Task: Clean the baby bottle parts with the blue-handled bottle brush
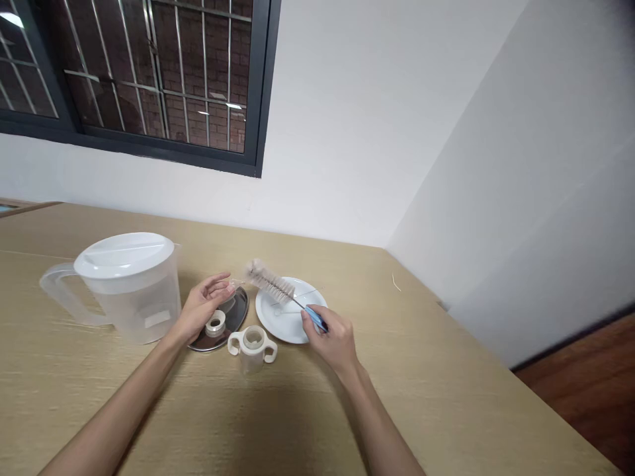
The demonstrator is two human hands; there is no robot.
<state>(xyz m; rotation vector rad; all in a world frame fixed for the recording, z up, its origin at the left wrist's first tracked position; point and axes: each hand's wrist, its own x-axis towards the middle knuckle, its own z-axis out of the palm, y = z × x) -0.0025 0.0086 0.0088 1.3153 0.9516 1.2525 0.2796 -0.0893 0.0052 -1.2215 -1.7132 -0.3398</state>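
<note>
My right hand is closed around the blue handle of a bottle brush, whose white bristles point up and left, over the plate's edge. My left hand is above the metal tray, its fingertips curled on a small clear piece, too faint to name surely. On the tray, below these fingers, sits a cream-coloured bottle collar ring. Between my hands a clear baby bottle with two cream handles stands upright and uncapped on the table. The brush's tip is close to the clear piece.
A translucent pitcher with a white lid stands left of my left hand. Behind the brush lies a white plate with thin wire-like pieces on it. A pale strand rests near the table's right edge. The wall and a barred window are behind.
</note>
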